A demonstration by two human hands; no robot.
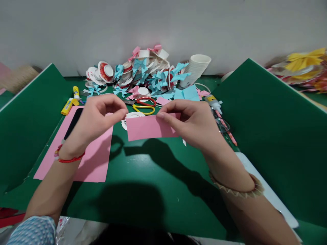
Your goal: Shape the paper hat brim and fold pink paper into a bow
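Note:
My right hand (189, 119) pinches a pink paper strip (145, 129) by its upper edge, between thumb and fingers. The strip is held above the green tabletop (153, 170) and casts a shadow there. My left hand (99, 115) is closed, thumb and forefinger tips together, just off the strip's upper left corner; I see nothing between them. Behind the strip lies a white paper doily (125, 125), partly hidden. Scissors (144, 109) with red and yellow handles lie beyond it. Under my left arm are pink paper sheets (99, 166) with a dark phone-like object (73, 122) on top.
At the back is a heap of paper bows and rosettes (143, 71), beside stacked paper cups (195, 69). Glue sticks (67, 106) lie at left. A glue bottle (213, 102) and a pink pen (232, 137) are at right. Green partitions (255, 112) flank both sides.

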